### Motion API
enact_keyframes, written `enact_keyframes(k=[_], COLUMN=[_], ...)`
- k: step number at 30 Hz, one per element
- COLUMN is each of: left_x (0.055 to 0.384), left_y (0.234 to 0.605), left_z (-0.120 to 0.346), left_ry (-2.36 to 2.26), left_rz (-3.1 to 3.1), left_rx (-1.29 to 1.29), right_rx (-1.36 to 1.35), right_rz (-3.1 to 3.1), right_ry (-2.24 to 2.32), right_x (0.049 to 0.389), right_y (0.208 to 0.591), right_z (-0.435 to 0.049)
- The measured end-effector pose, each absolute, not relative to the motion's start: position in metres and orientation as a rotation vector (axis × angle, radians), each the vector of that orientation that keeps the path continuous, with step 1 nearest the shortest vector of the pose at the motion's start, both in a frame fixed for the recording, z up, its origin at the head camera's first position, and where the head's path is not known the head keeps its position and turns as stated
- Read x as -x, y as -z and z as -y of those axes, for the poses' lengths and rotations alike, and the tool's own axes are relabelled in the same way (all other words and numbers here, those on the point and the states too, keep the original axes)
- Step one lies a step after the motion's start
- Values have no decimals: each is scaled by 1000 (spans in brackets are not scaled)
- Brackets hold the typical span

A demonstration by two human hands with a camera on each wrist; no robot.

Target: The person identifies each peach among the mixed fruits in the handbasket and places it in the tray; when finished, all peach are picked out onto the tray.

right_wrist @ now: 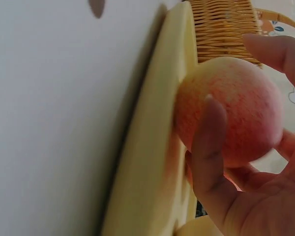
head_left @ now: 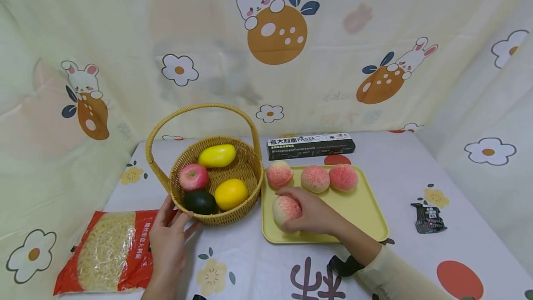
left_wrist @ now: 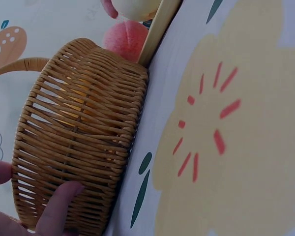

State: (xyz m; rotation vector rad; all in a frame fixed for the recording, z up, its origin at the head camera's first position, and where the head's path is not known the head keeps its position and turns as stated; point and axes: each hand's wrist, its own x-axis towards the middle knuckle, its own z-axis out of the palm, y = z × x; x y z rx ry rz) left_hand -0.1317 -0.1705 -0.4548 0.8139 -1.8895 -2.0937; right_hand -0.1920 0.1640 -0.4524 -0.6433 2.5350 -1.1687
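Note:
My right hand (head_left: 310, 212) grips a pale pink-and-cream peach (head_left: 286, 210) over the front left of a yellow tray (head_left: 354, 219). Thumb and fingers wrap the peach in the right wrist view; whether its underside touches the tray I cannot tell. Three more peaches (head_left: 315, 179) lie along the tray's back edge. Left of the tray stands a wicker basket (head_left: 216, 219) with a tall handle. In it are a yellow mango (head_left: 217, 156), a red apple (head_left: 193, 177), a dark green avocado (head_left: 200, 202) and a lemon (head_left: 231, 194). My left hand (head_left: 170, 240) holds the basket's front left edge, thumb on the outer wall.
A red bag of pasta (head_left: 106, 249) lies at the front left, beside my left forearm. Behind the tray is a black-and-white pasta box (head_left: 311, 146). A small black packet (head_left: 429, 218) lies to the right. A patterned curtain (head_left: 325, 91) hangs behind the table.

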Motion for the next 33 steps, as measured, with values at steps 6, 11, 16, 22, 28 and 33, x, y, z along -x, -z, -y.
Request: enact_keyframes(k=[6, 11, 16, 22, 28, 33], left_x=[133, 133, 133, 132, 132, 132], left_y=[454, 453, 453, 455, 456, 456], left_z=[170, 170, 170, 170, 170, 170], left_ry=[2099, 2104, 2106, 2106, 2106, 2098], left_rz=[1884, 1882, 1881, 1877, 1872, 1876], left_rx=[-807, -804, -801, -795, -791, -798], right_rx=[656, 686, 681, 625, 543, 524], right_rz=[-2543, -2552, -2523, -2531, -2512, -2462], right_ry=[1183, 1181, 1230, 1236, 1268, 1355], right_x=[188, 189, 186, 180, 172, 163], right_y=[442, 439, 438, 437, 436, 433], right_z=[-172, -176, -180, -188, -199, -212])
